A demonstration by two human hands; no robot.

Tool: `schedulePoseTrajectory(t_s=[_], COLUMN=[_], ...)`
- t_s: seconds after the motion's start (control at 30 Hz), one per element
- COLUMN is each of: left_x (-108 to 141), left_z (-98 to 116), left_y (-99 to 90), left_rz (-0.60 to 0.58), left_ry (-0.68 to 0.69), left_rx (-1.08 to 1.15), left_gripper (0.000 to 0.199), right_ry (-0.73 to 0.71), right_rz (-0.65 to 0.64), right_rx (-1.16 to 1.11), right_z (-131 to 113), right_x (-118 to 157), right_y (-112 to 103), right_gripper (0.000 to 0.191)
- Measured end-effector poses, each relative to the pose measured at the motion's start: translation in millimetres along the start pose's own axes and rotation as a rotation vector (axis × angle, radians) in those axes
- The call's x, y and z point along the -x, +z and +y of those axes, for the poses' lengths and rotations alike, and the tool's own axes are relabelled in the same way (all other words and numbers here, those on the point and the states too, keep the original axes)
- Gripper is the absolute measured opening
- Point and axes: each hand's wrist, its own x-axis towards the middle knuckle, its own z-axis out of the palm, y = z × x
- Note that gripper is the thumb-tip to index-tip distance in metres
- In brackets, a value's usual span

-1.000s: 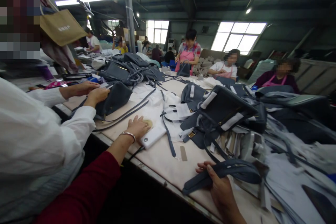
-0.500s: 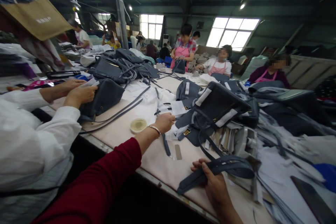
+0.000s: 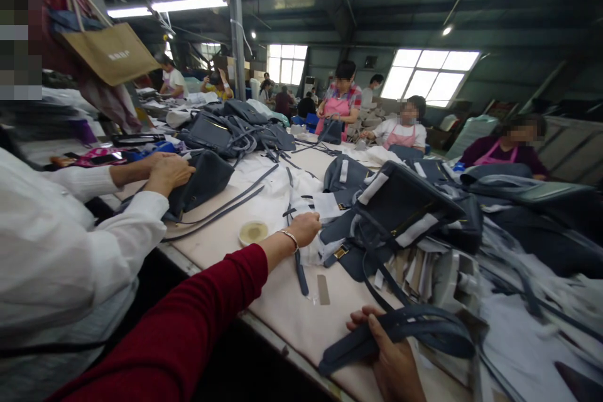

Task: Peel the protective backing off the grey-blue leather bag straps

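Observation:
My left hand (image 3: 305, 228), with a bracelet at the wrist and a red sleeve behind it, is closed in a pinch above the table. Whatever is between its fingers is hidden. White paper (image 3: 325, 203) and a short dark strap (image 3: 300, 273) lie around it. In the lower right, my right hand (image 3: 396, 355) grips a looped bundle of dark blue-grey straps (image 3: 424, 333), the thumb across them. Beyond both hands, a dark handbag (image 3: 405, 198) with white wrapping strips rests on the table at a tilt.
A round dish of pale paste (image 3: 253, 233) and a small grey-brown strip (image 3: 323, 289) lie on the table. At left, a co-worker's hands (image 3: 172, 173) handle another dark bag (image 3: 207, 182). More bags (image 3: 240, 119) are piled behind. Other people sit or stand across the table.
The camera view has shifted a little, so the scene sits lower and further right. The co-worker's white paper is now mostly out of sight at the bag. My right hand keeps hold of the straps.

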Motion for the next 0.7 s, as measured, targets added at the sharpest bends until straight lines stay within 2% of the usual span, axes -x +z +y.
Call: schedulePoseTrajectory(t_s=[0.13,0.27,0.37,0.5,0.7], left_x=[13.0,21.6,30.7,45.5,48.2], left_z=[-28.4,-75.2,-107.7,-129.6,-136.1], left_y=[-23.3,-52.8,-65.7,-62.1,-36.1], left_rz=[0.122,0.242,0.264,0.204,-0.045], left_ry=[-0.127,-0.314,-0.404,-0.402,-0.294], left_rx=[0.07,0.131,0.158,0.143,0.076], left_gripper=[0.02,0.031,0.037,0.038,0.032], right_ry=[0.03,0.031,0.035,0.043,0.046], right_rz=[0.01,0.039,0.046,0.047,0.069], right_rx=[-0.009,0.005,0.012,0.025,0.045], right_z=[-2.2,-3.9,-3.0,-1.4,-1.6], right_x=[0.7,1.5,0.4,-1.4,0.0], right_y=[2.3,3.4,1.0,-2.5,-1.4], right_gripper=[0.053,0.057,0.06,0.062,0.062])
